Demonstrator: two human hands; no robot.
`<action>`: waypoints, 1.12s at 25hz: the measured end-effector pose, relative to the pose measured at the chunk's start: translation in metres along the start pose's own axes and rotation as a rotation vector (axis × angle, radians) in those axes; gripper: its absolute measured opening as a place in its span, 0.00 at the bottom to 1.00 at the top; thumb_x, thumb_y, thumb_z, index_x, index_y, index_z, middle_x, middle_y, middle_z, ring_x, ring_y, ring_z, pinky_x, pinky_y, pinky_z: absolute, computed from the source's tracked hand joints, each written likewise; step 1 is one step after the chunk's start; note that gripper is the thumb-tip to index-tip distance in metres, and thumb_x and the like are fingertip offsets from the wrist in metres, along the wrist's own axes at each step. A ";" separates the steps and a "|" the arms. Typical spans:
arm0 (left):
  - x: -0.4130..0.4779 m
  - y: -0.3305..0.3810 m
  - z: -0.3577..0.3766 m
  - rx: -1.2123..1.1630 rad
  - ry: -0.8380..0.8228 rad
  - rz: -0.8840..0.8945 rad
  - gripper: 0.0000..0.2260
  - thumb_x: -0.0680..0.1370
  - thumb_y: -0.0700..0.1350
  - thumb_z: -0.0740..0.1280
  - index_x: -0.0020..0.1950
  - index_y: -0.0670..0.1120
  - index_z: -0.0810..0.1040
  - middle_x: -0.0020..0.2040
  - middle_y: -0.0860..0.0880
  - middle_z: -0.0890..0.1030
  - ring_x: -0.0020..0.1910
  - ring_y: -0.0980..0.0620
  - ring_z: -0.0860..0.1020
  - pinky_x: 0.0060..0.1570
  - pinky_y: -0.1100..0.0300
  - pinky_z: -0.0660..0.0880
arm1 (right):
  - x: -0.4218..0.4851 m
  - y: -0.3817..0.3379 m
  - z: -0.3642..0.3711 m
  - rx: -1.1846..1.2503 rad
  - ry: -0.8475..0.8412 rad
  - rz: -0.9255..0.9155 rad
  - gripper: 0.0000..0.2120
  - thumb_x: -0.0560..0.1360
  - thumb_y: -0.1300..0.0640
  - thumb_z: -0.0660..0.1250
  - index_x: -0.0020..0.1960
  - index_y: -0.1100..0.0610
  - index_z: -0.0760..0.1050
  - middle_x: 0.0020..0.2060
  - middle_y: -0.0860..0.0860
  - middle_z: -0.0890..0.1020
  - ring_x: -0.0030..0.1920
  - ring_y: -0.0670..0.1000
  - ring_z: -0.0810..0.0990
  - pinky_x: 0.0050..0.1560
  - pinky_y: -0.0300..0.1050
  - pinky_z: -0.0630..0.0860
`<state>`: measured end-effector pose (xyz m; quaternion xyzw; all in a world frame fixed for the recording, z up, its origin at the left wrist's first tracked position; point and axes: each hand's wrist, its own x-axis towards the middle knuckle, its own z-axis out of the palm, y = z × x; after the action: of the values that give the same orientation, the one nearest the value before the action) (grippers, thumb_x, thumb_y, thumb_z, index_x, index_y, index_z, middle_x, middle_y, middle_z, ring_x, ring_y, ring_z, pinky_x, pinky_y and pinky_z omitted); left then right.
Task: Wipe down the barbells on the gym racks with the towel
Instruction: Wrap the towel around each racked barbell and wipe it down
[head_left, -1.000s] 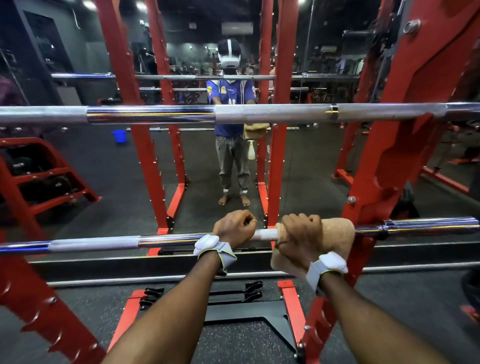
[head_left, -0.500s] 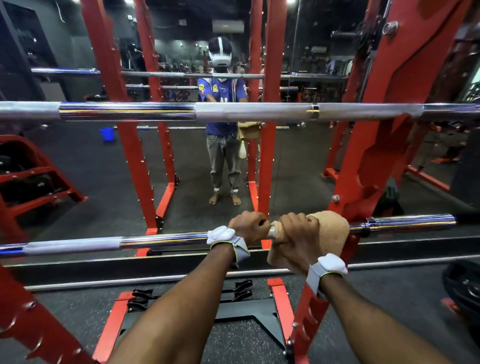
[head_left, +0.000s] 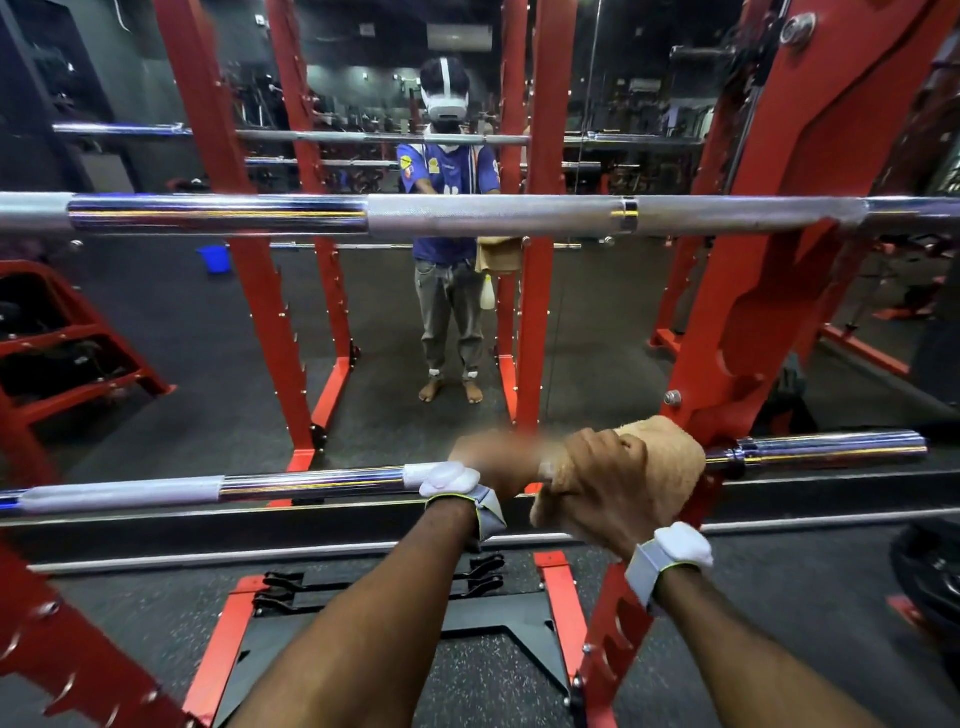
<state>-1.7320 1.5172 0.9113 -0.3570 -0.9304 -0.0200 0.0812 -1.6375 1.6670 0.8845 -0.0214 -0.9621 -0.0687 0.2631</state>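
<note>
Head view. Right grip (head_left: 605, 483): fingers curled round the towel (head_left: 670, 457), clamping it onto the lower barbell (head_left: 311, 480). Left grip (head_left: 491, 462): directly left of the right one and touching it, fist curled over the same bar; outline blurred, single fingers not resolvable. Each wrist carries a grey wristband (head_left: 644, 569) with a white pad.

Towel: tan-orange terry, thick, bunched into a roll round the shaft. Its far end bulges out past the right knuckles, just beside the red rack upright (head_left: 769, 312). A loose fold hangs under the palm.

Lower barbell: horizontal across the rack. Chrome shaft with yellow and blue light streaks, matt knurled band toward the left, collar and smooth sleeve projecting to the right of the upright.

Upper barbell (head_left: 467, 215): higher in the rack, spans the whole frame. Alternating polished and knurled sections, one bright ring right of centre. Neither grip touches it.

Beyond: a mirrored person (head_left: 449, 291) faces the camera, barefoot, in a blue shirt and white headset. Blue bucket (head_left: 214, 258) stands on the dark floor (head_left: 130, 322) at far left
</note>
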 end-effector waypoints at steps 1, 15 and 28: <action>-0.001 -0.001 -0.001 0.023 -0.008 0.051 0.16 0.84 0.50 0.51 0.63 0.46 0.74 0.57 0.43 0.81 0.54 0.38 0.79 0.45 0.52 0.72 | 0.001 0.011 -0.004 0.016 -0.005 -0.062 0.17 0.60 0.43 0.70 0.43 0.50 0.71 0.38 0.48 0.73 0.38 0.56 0.72 0.40 0.53 0.64; -0.001 -0.007 0.002 0.100 -0.102 0.106 0.18 0.83 0.51 0.51 0.70 0.50 0.68 0.59 0.45 0.80 0.54 0.39 0.79 0.42 0.53 0.68 | -0.001 0.044 -0.010 0.058 0.036 -0.132 0.16 0.66 0.39 0.69 0.44 0.50 0.73 0.37 0.48 0.75 0.38 0.54 0.74 0.41 0.49 0.61; 0.000 -0.001 -0.005 0.102 -0.084 0.108 0.14 0.83 0.48 0.51 0.61 0.47 0.72 0.57 0.43 0.81 0.53 0.38 0.79 0.45 0.52 0.73 | 0.044 0.044 0.010 0.057 -0.477 0.092 0.16 0.64 0.37 0.63 0.43 0.47 0.77 0.40 0.46 0.83 0.43 0.52 0.81 0.41 0.46 0.66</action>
<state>-1.7326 1.5160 0.9166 -0.4027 -0.9121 0.0468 0.0614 -1.6772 1.7121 0.9041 -0.0734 -0.9965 -0.0222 0.0319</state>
